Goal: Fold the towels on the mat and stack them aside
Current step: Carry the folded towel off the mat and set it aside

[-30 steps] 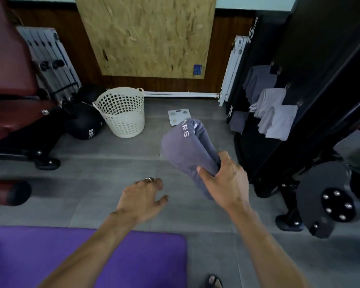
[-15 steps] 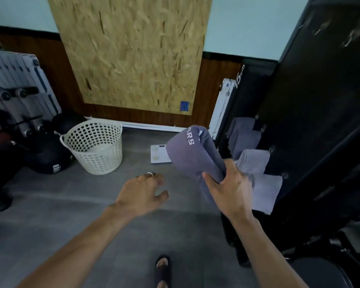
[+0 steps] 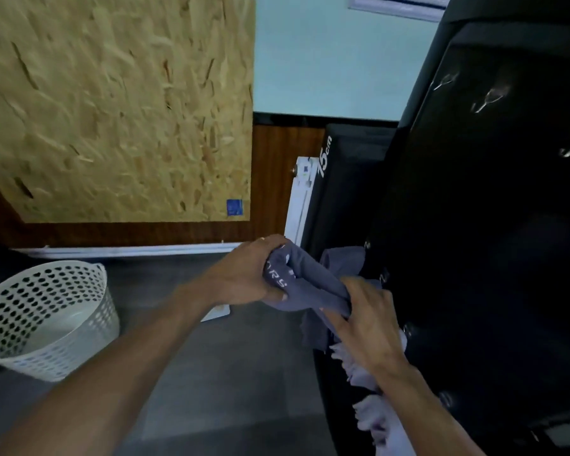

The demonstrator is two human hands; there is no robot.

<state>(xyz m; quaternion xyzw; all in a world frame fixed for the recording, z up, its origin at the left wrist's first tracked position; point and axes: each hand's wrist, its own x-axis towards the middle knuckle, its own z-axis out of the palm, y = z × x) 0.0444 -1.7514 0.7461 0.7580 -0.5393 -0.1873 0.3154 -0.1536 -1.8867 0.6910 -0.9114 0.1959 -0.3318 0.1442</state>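
Observation:
A grey-purple towel with white lettering hangs bunched between both hands, above the floor. My left hand grips its upper left end, fingers curled over the lettered edge. My right hand grips the lower right end. Behind them, other grey towels hang on the black rack, and paler towels show under my right forearm. The mat is out of view.
A white perforated laundry basket stands on the grey floor at the left. A tall black rack with metal hooks fills the right side. A chipboard panel leans on the back wall. A white flat object lies partly hidden under my left wrist.
My left hand has come up and taken hold of the towel's upper end; before, only my right hand held it. The view has lifted and moved closer to the rack.

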